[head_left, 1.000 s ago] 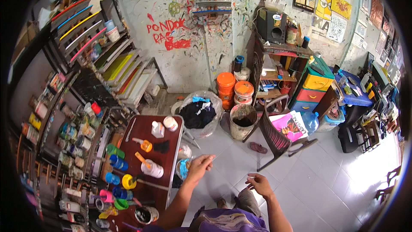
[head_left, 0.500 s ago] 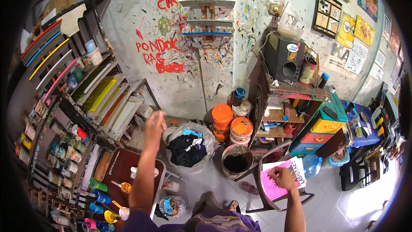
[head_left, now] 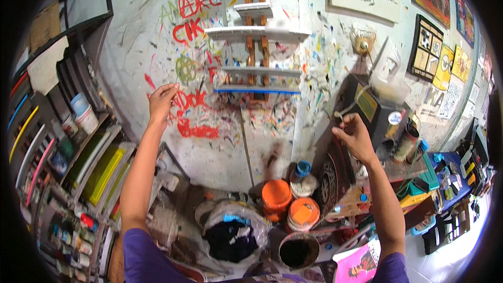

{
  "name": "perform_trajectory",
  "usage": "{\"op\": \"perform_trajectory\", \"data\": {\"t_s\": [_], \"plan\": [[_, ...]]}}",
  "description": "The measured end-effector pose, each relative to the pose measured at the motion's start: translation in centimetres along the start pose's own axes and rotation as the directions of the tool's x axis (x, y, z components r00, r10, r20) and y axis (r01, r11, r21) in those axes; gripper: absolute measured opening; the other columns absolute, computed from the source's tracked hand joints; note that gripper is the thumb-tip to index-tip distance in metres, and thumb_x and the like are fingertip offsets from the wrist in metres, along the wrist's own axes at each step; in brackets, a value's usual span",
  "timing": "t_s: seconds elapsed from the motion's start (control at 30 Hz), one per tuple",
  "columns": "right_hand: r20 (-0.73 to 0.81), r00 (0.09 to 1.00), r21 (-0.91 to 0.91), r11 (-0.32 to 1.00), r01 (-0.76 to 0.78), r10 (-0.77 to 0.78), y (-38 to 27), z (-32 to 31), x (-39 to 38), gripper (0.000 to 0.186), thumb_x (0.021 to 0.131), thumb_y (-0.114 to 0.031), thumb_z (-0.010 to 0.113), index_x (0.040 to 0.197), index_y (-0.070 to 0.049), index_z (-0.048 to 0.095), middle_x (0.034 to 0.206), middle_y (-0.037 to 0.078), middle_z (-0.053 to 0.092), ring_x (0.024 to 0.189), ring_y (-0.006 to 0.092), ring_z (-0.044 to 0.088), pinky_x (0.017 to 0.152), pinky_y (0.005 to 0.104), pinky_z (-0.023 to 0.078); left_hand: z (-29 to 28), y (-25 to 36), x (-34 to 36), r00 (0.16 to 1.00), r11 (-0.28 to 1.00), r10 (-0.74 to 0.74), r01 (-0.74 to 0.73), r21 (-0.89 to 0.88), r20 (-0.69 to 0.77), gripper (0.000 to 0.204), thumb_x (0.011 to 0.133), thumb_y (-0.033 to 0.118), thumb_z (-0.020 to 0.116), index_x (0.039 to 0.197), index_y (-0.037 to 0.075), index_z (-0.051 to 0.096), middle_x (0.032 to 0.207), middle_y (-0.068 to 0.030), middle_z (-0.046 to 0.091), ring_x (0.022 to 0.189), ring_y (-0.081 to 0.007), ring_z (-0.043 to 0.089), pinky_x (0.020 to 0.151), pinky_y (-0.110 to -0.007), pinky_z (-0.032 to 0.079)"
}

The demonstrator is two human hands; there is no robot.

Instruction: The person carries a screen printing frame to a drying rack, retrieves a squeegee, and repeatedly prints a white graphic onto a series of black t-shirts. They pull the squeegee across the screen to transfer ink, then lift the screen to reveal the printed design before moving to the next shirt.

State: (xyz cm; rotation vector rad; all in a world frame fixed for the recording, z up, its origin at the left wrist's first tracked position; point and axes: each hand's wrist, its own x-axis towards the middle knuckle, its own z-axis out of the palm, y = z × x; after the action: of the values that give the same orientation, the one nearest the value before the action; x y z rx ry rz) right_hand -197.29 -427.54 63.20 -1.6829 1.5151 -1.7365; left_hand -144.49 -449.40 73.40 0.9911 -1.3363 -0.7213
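Between the 2 raised hands the paint-spattered wall (head_left: 230,141) stood bare and open — room enough there for an arm to sweep across. Above that gap a wooden rack of white shelves (head_left: 257,34) jutted out and barred the way upward. The left hand (head_left: 161,102) had stacked frames and pails (head_left: 84,118) crowding its outer side. The right hand (head_left: 356,136) hung just beside a dark box (head_left: 374,110) and cluttered bench. Below, 2 orange buckets (head_left: 276,199) and a black-lined bag (head_left: 233,236) filled the floor.

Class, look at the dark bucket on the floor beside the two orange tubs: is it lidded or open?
Open. The dark bucket shows a round rim with a dark hollow inside, while both orange tubs beside it carry orange lids.
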Motion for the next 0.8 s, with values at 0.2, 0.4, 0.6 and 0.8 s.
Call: {"op": "perform_trajectory", "data": {"t_s": [0.2,0.4,0.6,0.8], "plan": [[-0.121,0.991,-0.014,0.998,-0.064,0.062,1.7,5.5,21.2,0.061,0.093,-0.021,0.079,0.143,0.001,0.05,0.12,0.019,0.069,0.108,0.0215,0.069,0.08,0.0326,0.059,6.6,-4.4,18.2,0.974,0.98,0.181,-0.19,0.056,0.136,0.05,0.09,0.017,0.081,0.136,0.006,0.062,0.119,-0.008,0.071,0.099,-0.0133,0.066,0.079,-0.028,0.052],[-0.018,1.0,0.031,0.999,0.023,-0.022,0.8,8.3,32.8,0.068,0.093,-0.008,0.077,0.151,0.001,0.043,0.14,0.023,0.06,0.116,0.0291,0.068,0.089,0.0377,0.061,12.8,-2.4,25.8,0.866,0.908,0.379,-0.281,-0.309,0.326,0.097,0.077,0.003,0.09,0.159,0.012,0.038,0.156,-0.0205,0.043,0.137,-0.0324,0.054,0.106,-0.038,0.052],[-0.027,0.997,-0.026,0.997,0.073,-0.074,1.1,9.0,34.4,0.031,0.09,-0.015,0.082,0.112,0.005,0.075,0.1,0.013,0.076,0.089,0.0187,0.072,0.083,0.0324,0.061,14.1,-2.2,27.5,0.829,0.892,0.342,-0.435,0.126,0.442,0.047,0.081,0.023,0.091,0.117,0.0,0.072,0.095,-0.0026,0.073,0.085,-0.0114,0.065,0.077,-0.027,0.052],[-0.026,0.972,-0.02,0.973,0.232,-0.232,-4.0,8.7,33.0,0.033,0.091,-0.016,0.081,0.114,0.006,0.073,0.106,0.012,0.076,0.094,0.0173,0.072,0.086,0.0334,0.061,11.2,-0.8,27.5,0.839,0.887,0.452,-0.459,-0.054,0.302,0.028,0.086,0.021,0.087,0.1,0.001,0.074,0.086,-0.0012,0.071,0.074,-0.0089,0.06,0.071,-0.028,0.048]]}}
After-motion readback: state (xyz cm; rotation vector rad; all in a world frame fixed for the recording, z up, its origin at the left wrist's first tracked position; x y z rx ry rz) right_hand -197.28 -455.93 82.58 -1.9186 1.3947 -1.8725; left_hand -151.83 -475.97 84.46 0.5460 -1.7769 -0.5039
